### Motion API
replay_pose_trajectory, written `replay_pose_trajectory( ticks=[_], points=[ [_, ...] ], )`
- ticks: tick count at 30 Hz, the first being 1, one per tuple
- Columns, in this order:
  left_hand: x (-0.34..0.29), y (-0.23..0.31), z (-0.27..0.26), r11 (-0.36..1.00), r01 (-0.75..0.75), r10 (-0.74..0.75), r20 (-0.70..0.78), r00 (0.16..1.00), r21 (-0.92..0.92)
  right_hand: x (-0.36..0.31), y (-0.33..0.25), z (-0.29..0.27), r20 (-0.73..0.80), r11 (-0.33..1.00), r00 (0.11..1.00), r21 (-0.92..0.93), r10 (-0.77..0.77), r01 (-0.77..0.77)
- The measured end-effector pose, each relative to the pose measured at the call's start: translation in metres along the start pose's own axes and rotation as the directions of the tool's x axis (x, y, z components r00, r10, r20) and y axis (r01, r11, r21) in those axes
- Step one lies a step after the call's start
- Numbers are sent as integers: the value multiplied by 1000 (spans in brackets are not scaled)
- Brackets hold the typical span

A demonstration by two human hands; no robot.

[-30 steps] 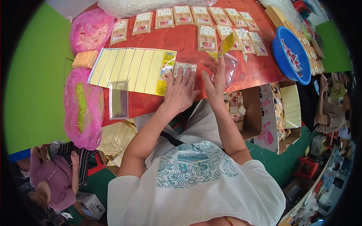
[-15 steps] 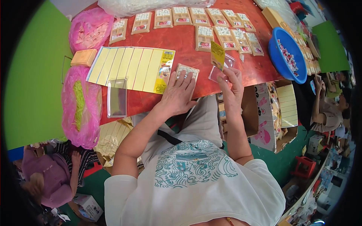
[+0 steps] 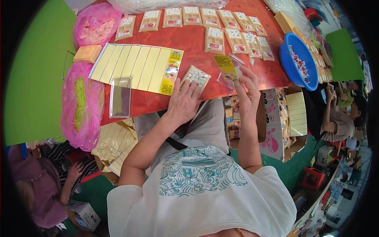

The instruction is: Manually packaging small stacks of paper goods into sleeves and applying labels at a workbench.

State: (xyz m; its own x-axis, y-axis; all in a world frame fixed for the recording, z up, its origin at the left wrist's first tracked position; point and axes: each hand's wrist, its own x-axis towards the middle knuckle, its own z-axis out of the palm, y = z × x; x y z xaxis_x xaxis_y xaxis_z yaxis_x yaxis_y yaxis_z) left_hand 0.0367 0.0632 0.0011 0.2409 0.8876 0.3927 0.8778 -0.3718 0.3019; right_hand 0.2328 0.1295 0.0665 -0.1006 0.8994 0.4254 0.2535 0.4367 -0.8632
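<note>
My left hand [image 3: 184,102] lies on the near edge of a small tray [image 3: 196,76] filled with white pellet-like pieces, its fingers stretched out and flat. My right hand [image 3: 248,89] pinches a small yellow printed card [image 3: 225,66] between thumb and fingers, above the table's near edge. Behind the card and fingers shows a clear plastic lid [image 3: 226,84]; whether the hand touches it I cannot tell. Left of the tray is a large sheet [image 3: 136,68] of pale yellow strips with one printed yellow card at its right end. Another clear plastic lid [image 3: 120,98] overlaps the sheet's near edge.
Filled beige trays [image 3: 214,39] stand in rows at the back of the red table [image 3: 158,104]. A blue basin [image 3: 286,63] of small packets sits at the right. Pink bags [image 3: 69,102] and a beige block [image 3: 87,54] are left. An open carton [image 3: 272,126] stands below right. Other people sit on both sides.
My left hand has drawn back toward me, uncovering more of the white pieces, and the tray has turned slightly. The yellow card in my right hand has shifted left and tilted.
</note>
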Motion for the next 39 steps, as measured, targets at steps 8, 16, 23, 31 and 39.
replay_pose_trajectory(
  ticks=[8,16,23,31,39],
  points=[
    [-4,10,-1,994,107,-102,-128,987,29,8,-46,4,262,787,895,-431,-361,443],
    [-14,9,6,994,94,-86,-163,983,47,3,-18,33,348,906,888,186,301,-380],
    [-21,5,-1,998,66,-67,-107,992,-14,4,29,75,428,880,816,90,389,-466],
    [-26,-5,10,992,47,-66,-176,982,-113,2,36,87,443,857,779,45,443,-513],
    [-31,1,12,996,44,-61,-245,968,-73,-3,45,88,416,895,797,-114,438,-432]
  ],
)
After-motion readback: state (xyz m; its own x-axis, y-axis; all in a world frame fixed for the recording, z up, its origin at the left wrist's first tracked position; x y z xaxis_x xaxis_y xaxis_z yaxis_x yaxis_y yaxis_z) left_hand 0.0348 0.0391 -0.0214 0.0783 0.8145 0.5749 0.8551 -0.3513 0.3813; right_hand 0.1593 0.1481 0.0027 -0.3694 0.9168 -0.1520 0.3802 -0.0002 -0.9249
